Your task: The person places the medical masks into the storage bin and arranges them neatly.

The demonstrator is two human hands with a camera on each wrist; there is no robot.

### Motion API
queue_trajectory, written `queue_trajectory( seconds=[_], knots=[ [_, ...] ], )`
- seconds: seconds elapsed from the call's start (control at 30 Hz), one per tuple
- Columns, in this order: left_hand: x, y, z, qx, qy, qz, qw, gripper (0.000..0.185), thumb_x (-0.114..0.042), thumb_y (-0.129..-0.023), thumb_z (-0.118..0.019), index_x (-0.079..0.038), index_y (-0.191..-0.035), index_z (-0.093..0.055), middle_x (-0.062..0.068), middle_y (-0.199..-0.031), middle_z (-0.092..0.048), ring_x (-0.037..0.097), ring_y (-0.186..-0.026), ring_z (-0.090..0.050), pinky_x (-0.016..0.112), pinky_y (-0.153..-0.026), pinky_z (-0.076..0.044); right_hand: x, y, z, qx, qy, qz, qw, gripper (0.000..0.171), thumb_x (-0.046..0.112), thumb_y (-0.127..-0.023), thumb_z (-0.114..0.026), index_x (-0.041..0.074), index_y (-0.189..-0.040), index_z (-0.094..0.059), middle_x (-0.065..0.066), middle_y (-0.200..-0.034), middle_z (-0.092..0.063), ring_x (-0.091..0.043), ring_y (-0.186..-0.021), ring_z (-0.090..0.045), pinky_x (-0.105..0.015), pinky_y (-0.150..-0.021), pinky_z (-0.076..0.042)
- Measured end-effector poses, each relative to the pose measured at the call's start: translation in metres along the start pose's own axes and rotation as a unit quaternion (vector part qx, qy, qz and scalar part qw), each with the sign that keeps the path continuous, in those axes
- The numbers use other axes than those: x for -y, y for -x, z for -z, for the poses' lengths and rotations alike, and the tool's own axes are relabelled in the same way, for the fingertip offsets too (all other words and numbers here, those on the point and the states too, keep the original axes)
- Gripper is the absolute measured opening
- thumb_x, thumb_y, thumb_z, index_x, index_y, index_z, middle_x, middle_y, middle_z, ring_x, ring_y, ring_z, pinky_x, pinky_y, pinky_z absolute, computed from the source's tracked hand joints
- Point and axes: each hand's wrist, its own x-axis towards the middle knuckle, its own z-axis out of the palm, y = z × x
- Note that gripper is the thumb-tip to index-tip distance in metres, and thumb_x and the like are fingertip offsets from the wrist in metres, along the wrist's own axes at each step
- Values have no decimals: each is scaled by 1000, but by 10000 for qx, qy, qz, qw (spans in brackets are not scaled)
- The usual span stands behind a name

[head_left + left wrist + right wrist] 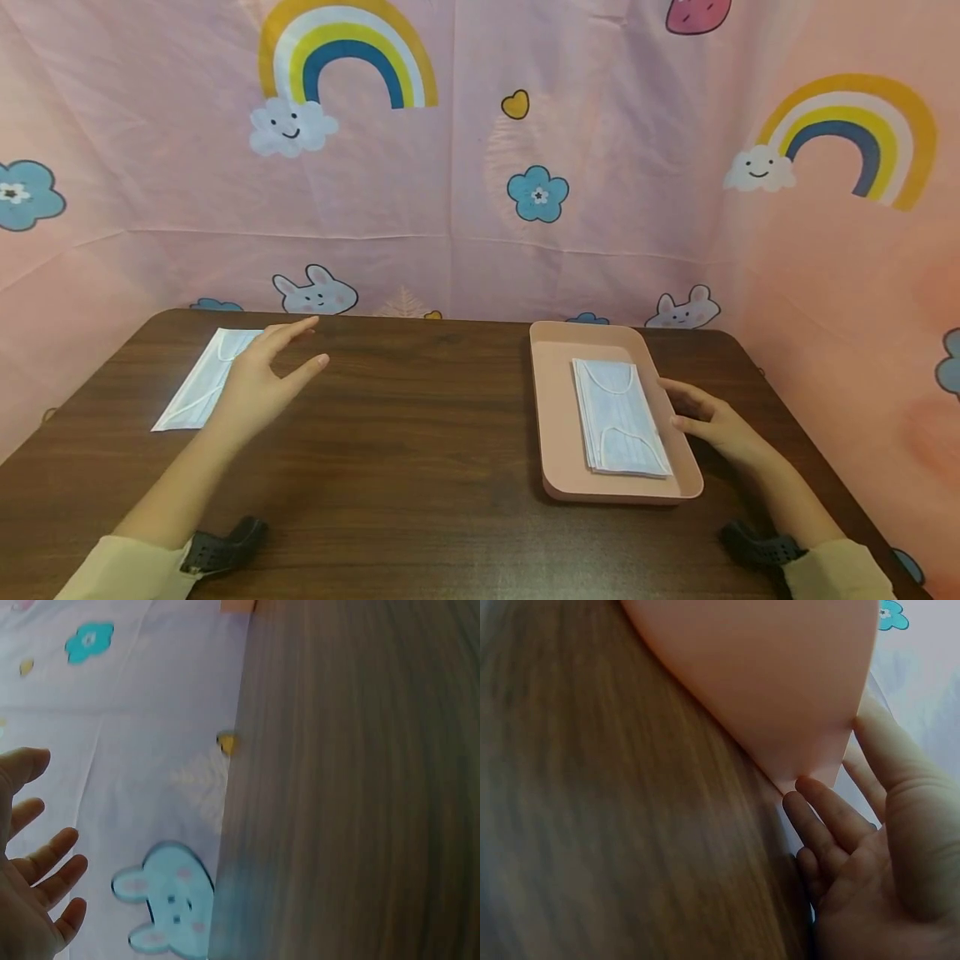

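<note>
At the left of the table lies a flat pale-blue face mask [200, 385] with white ear loops. My left hand [258, 385] hovers over its right side, thumb and fingers spread and holding nothing, and hides part of it. In the left wrist view the same hand [37, 870] shows its palm and loosely bent fingers. On the right stands a shallow pink tray [558, 417] with a small stack of face masks [621, 417] inside. My right hand [716, 427] touches the tray's right side from outside, its thumb at the rim and fingertips against the wall in the right wrist view.
Everything stands on a dark brown wooden table [420, 433]. A pink cloth [465, 167] printed with rainbows, flowers and rabbits hangs behind the back edge and along both sides. Both wrists wear black straps [225, 546].
</note>
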Motion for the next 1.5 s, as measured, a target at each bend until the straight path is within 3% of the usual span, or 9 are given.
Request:
queue_trajectory(
  seconds=[0.3, 0.57, 0.87, 1.07, 1.17, 1.33, 1.5],
  knots=[
    [30, 0, 35, 128, -268, 739, 9968, 58, -25, -91, -67, -12, -143, -45, 20, -133, -48, 44, -117, -44, 64, -89, -33, 0, -2, 0, 14, 7, 52, 10000, 53, 3, -95, -56, -3, -143, -35, -30, -141, -37, 4, -115, -46, -19, -90, -42],
    [59, 7, 47, 378, -414, 1344, 9893, 62, -32, -95, -60, -9, -148, -37, 28, -134, -42, 51, -119, -40, 64, -91, -32, -2, 0, -1, 35, -125, 44, 9999, 53, 1, -95, -55, -6, -143, -35, -32, -141, -37, 4, -115, -46, -19, -90, -42],
    [92, 15, 64, 533, -719, 1441, 9855, 62, -32, -96, -57, -3, -147, -35, 36, -136, -34, 61, -116, -34, 74, -84, -29, -1, 1, -4, 32, -133, -26, 9999, 53, 2, -95, -56, -5, -143, -35, -31, -140, -37, 4, -114, -47, -19, -90, -42],
    [122, 24, 80, 642, -818, 1673, 9804, 63, -33, -99, -52, -2, -149, -29, 39, -145, -20, 65, -125, -16, 80, -86, -16, 2, 1, -2, 20, -193, -3, 9998, 53, 2, -95, -55, -5, -143, -35, -31, -140, -37, 3, -113, -48, -20, -89, -43],
    [134, 30, 88, 795, -922, 1838, 9754, 65, -36, -100, -48, 0, -149, -25, 39, -145, -19, 63, -128, -12, 79, -88, -14, 3, 1, -2, 73, -155, 14, 9999, 52, 3, -95, -55, -4, -143, -35, -31, -141, -38, 2, -114, -48, -21, -89, -43],
    [146, 34, 94, 1107, -1092, 2078, 9657, 68, -40, -100, -46, 2, -148, -24, 42, -139, -25, 65, -122, -21, 76, -86, -20, 2, 2, -1, 41, -160, 55, 9998, 52, 2, -95, -54, -4, -143, -35, -31, -140, -38, 1, -115, -47, -21, -89, -43],
    [152, 36, 96, 1312, -1142, 2114, 9618, 69, -40, -99, -48, 5, -147, -25, 46, -129, -34, 64, -113, -30, 74, -83, -26, 1, 1, 1, 95, -219, 121, 9996, 52, 1, -95, -54, -5, -143, -35, -32, -141, -36, 2, -116, -46, -20, -91, -42]
  ],
)
